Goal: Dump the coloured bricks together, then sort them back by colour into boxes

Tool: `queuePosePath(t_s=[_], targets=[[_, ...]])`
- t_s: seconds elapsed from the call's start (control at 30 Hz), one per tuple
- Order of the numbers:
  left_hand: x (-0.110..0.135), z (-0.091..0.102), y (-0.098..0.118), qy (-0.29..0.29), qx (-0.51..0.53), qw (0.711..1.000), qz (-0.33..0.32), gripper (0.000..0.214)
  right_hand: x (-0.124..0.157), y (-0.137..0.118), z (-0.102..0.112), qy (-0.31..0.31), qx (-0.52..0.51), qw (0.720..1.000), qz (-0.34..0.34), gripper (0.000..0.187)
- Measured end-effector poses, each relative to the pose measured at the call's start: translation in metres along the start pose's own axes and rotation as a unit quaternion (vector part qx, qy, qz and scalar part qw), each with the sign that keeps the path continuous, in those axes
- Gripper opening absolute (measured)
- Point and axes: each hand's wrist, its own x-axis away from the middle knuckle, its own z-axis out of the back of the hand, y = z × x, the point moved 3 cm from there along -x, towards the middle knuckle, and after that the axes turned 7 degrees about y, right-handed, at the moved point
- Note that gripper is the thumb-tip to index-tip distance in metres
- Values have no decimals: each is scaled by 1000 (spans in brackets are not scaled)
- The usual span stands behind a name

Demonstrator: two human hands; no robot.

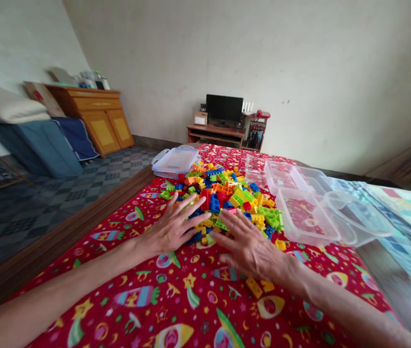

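Note:
A heap of toy building bricks in red, blue, yellow, green and orange lies on a red patterned cloth. My left hand is over the near left edge of the heap, fingers spread, holding nothing. Beside it, my right hand reaches over the near edge with its fingers apart, slightly blurred. Whether the fingertips touch the bricks I cannot tell. Two yellow bricks lie apart from the heap, just below my right hand. Some bricks are hidden behind both hands.
Several clear plastic containers stand open right of the heap. Stacked lids lie at the back left. Beyond the table are a desk with a monitor and a wooden cabinet. A bed adjoins on the right.

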Motion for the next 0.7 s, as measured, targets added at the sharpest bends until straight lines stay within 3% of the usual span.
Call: queuePosePath(t_s=[0.1, 0.23, 0.43, 0.57, 0.7], targets=[[-23, -8, -13, 30, 5, 998, 56, 48, 17, -33, 2, -77, -58, 988, 123, 45], [-42, -19, -15, 39, 47, 992, 106, 48, 32, -29, 2, -117, -48, 980, 151, 47], [-61, -22, -20, 89, 87, 983, 138, 53, 13, 38, -12, -41, 89, 992, 77, 40], [-59, -10, -65, 124, 81, 971, 190, 60, -7, 71, -6, 35, 96, 995, -9, 40], [-35, -11, -118, 121, 76, 945, 293, 66, -35, 94, 9, 96, 9, 992, -78, 37]])
